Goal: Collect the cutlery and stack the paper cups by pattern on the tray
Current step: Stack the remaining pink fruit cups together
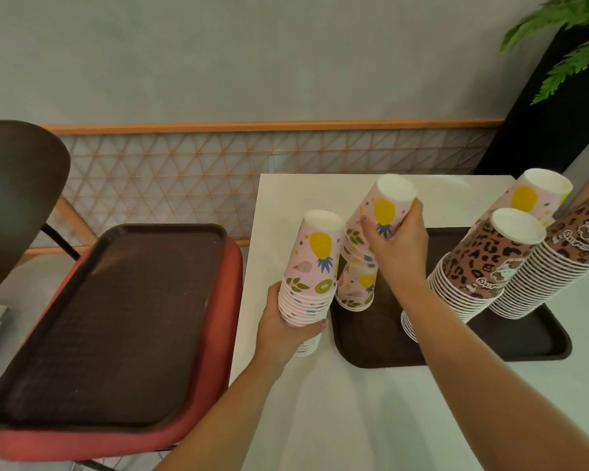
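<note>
Left hand (288, 326) is wrapped around the lower part of a tall stack of upside-down pink paper cups with pineapple and kiwi prints (312, 277), fingers curled round the ribbed rims, thumb tip showing on the right side. That stack stands at the left edge of the dark brown plastic tray (524, 345) on the white tabletop (354, 419); whether it rests on the tabletop or is lifted, I cannot tell.

Right hand (397, 239) grips a second, tilted stack of pink fruit-print cups (381, 219), fingers and thumb clasped round its upper section. It leans left over a short upright pink fruit-print cup stack (357, 287) standing on the tray's left end, just beside the left-hand stack.

Further right on the tray: two tall stacks of brown leopard-print paper cups (483, 260), leaning right, and behind them another pink pineapple-print stack (531, 195), also leaning.

Off to the left, a second dark brown tray (116, 317) lies on a red cushioned chair seat (218, 368). A dark round chair back (14, 198) sits far left, and a green fern (572, 39) hangs in the top right corner.
</note>
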{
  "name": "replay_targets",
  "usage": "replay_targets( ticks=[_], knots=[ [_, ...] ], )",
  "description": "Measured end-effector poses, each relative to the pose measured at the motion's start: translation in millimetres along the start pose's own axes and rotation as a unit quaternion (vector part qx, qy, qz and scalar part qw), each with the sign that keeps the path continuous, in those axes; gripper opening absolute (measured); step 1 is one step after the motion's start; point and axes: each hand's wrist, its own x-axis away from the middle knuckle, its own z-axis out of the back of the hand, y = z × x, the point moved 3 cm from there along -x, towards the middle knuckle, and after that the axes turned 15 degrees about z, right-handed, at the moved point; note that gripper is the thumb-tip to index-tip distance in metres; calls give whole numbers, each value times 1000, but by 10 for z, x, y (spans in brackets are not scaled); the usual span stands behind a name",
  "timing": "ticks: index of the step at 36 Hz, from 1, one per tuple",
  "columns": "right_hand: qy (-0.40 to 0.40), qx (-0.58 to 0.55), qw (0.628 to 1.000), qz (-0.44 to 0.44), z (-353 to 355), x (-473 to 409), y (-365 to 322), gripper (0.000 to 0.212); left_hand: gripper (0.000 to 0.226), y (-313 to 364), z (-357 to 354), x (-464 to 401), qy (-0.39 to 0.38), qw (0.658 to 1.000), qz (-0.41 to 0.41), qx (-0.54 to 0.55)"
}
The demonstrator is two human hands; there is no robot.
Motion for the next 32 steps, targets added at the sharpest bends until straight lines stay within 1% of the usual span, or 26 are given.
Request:
replay_targets(
  ticks=[8,12,15,18,21,23,25,29,32],
  knots=[
    [-61,30,997,-46,-153,351,329,64,76,52,-5,8,-2,1000,0,7],
    [-107,20,990,-93,-183,496,447,68,77,76,-17,22,-3,1000,0,11],
    [-130,16,986,-104,-168,563,446,73,77,74,-29,26,-7,1000,-1,15],
    [-104,17,991,-88,-129,554,318,80,78,80,-45,37,-6,1000,-3,10],
    [-54,6,998,-20,-50,477,48,70,78,114,-66,63,-5,1000,-8,7],
    [-52,-32,998,20,-15,431,-146,66,78,132,-78,76,-7,1000,-11,8],
    [-96,-73,992,31,-19,393,-316,70,78,140,-90,80,-11,1000,-14,10],
    [-213,-117,970,3,-100,367,-507,68,79,143,-115,73,-13,1000,-13,15],
    [-231,-110,967,-12,-132,372,-522,60,79,145,-143,74,-15,1000,-17,8]
  ],
)
